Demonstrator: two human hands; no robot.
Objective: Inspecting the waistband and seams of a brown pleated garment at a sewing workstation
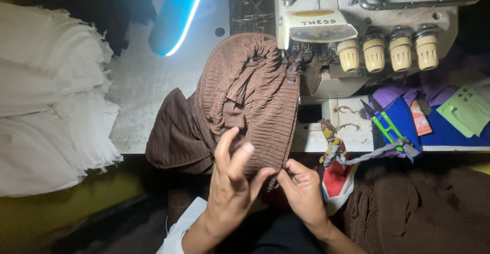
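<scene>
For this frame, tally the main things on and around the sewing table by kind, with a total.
Sewing machine: 1
Cream tension knobs on it: 4
Brown ribbed fabric piece, held at its near edge by the left hand and the right hand: 1
White fabric stack: 1
Green-handled thread snips: 1
Lit lamp: 1
Total: 9

Brown cloth (245,96): ribbed, crinkled knit, matt, gathered into soft folds; pinched at near edge by left hand (230,182) and right hand (302,187); white cloth stack (46,96): thin woven, matt, frayed rough edges; machine (377,29): painted metal body, cream, satin sheen, scuffed; knobs (388,52): ribbed cream plastic, dull; handle (413,1): bare metal, glossy; table (148,80): smooth laminate, worn, grey; snips (385,124): green plastic grip, dark metal blades; notes (467,108): green paper, matt.
</scene>
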